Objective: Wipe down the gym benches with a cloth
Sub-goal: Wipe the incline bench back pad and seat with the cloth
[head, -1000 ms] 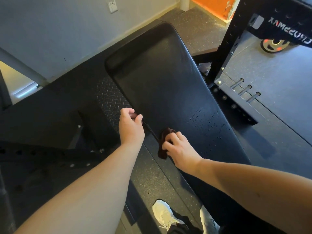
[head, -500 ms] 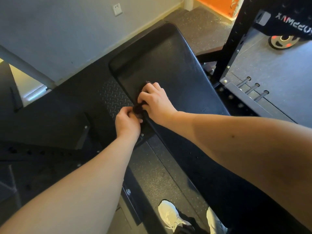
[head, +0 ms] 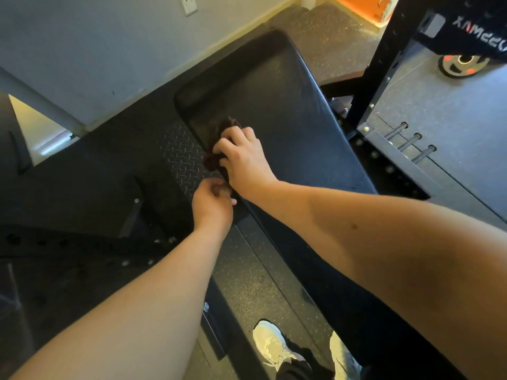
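At the centre of the frame, the right hand (head: 244,160) clasps a bunched dark brown cloth (head: 212,160), fingers curled over it and pressing it onto the left edge of the bench (head: 274,105). Part of the cloth hangs over that edge. Just below it in the frame, the left hand (head: 212,205) sits with fingers curled against the same edge. Whether it grasps the pad, a corner of the cloth, or nothing cannot be told.

The bench pad is black and long. Its axis runs from the upper middle of the frame down to the lower right, passing under the right forearm. The cloth sits about a third of the way down from the pad's far end, on the left margin. The broad face of the pad lies to the right and upper right of the grip.

Judgement: the coming stroke should go across or along the pad. The right hand, already on the cloth, is the one placed to make it.

Left of the pad lies a tread plate (head: 178,154). A black rack (head: 384,64) stands at upper right, and white shoes (head: 270,344) show at the bottom.
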A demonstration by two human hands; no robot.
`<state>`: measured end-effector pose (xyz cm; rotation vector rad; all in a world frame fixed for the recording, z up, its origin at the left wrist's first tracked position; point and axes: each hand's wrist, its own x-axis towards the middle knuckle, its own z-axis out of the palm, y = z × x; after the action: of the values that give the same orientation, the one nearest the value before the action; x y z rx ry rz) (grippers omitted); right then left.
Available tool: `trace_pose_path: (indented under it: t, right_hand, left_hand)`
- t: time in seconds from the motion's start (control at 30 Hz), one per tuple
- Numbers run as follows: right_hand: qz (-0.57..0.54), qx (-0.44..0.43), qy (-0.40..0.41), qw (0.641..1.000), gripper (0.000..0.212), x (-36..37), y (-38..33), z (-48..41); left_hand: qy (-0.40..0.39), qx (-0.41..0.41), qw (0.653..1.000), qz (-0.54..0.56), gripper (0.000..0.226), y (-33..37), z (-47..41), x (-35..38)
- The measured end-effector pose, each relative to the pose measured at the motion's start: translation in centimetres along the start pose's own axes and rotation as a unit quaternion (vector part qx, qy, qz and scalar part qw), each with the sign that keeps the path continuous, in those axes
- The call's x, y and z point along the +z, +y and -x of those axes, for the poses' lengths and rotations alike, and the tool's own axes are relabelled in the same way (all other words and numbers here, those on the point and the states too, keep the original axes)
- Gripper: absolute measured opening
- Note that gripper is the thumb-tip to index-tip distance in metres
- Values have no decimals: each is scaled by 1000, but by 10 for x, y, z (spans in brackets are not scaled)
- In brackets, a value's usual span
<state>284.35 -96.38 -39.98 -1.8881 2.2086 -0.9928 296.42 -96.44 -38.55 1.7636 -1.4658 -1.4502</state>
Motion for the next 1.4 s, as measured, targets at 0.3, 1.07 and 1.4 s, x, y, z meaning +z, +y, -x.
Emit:
trace_pose_path:
  t: [0.3,1.07,1.4]
  right_hand:
    - [-12,52,-79,995,31,-10,29,125]
    - [2,-62,-205,977,51,-24,54,204]
    - [56,133,-48,988,37,-58,99,116]
  left_hand:
    - [-39,33,990,-129,24,-26,11,2]
    - [-62,23,990,-121,29,-39,33,20]
    - [-60,17,992,-114,32,-39,36,26]
